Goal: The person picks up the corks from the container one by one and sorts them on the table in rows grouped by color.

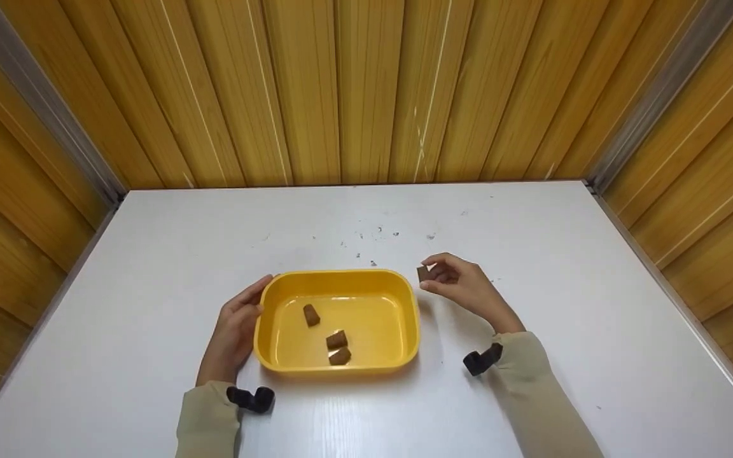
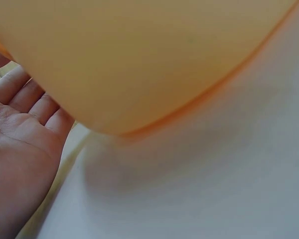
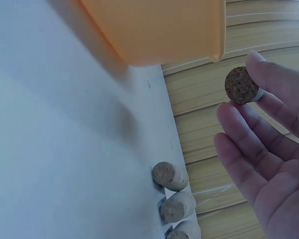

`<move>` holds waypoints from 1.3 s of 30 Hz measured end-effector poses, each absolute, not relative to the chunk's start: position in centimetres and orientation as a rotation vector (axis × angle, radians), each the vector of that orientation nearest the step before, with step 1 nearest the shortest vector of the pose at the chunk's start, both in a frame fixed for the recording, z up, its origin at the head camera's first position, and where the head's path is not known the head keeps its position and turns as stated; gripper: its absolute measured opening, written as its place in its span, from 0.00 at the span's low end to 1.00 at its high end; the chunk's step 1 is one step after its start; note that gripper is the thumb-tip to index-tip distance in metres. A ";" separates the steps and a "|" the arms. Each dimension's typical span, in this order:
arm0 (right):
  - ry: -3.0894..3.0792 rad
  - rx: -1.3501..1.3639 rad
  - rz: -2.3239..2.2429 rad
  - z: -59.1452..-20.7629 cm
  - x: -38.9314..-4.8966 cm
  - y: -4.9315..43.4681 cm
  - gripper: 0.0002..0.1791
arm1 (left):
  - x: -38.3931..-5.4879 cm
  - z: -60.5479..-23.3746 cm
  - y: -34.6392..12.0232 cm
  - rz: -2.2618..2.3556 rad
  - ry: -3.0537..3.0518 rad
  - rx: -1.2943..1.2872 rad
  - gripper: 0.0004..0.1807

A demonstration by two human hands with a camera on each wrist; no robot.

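Beige sleeves [image 1: 548, 388] cover your forearms, each with a black wrist unit [image 1: 252, 399] at the cuff. Your left grip [image 1: 233, 324] stands at the left end of the yellow tray [image 1: 417, 331]: fingers fairly straight against the outer wall, thumb at the rim. Your right grip [image 1: 462, 286] is angled inward near the tray's far right corner. Its setting is narrow: thumb and fingertips pinch one brown cork [image 1: 423, 274], raised above the table [image 1: 150, 267] just outside the tray; the lower fingers are partly bent.

Inside the tray, two loose corks [image 1: 336, 340] lie close together toward your side; a third cork [image 1: 311, 315] lies farther back, to the left. Note that the tray's right wall stands between your held cork and these three. In the right wrist view, three further corks [image 3: 178, 207] sit in a row on the table, below your fingers.

The table surface is white, with small dark scuffs [image 1: 396, 233] beyond the tray. Past its far edge stands a wall [image 1: 366, 89] of yellow wood-grain panels. Similar panels enclose both sides, and grey metal posts [image 1: 663, 92] mark the far corners.
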State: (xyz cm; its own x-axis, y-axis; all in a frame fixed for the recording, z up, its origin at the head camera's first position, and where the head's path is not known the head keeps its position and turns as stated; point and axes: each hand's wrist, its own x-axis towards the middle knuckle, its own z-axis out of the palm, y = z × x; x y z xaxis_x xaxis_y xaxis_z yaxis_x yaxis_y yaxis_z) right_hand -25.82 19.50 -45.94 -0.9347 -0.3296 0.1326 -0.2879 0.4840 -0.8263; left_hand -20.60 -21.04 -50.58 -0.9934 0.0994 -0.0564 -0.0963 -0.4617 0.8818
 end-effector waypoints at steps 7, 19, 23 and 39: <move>2.716 -0.484 -1.378 -46.9 -25.3 20.8 0.23 | -20.7 -50.7 -21.0 2.606 1.568 0.023 0.31; 2.756 -0.433 -1.235 -47.9 -24.9 21.6 0.22 | -20.5 -50.7 -21.0 2.603 1.612 0.041 0.31; 2.738 -0.436 -1.223 -48.0 -24.9 21.8 0.22 | -20.6 -50.7 -21.0 2.595 1.625 0.055 0.30; 2.672 -0.493 -1.231 -48.3 -24.6 22.2 0.23 | -20.7 -50.7 -21.0 2.598 1.604 0.012 0.31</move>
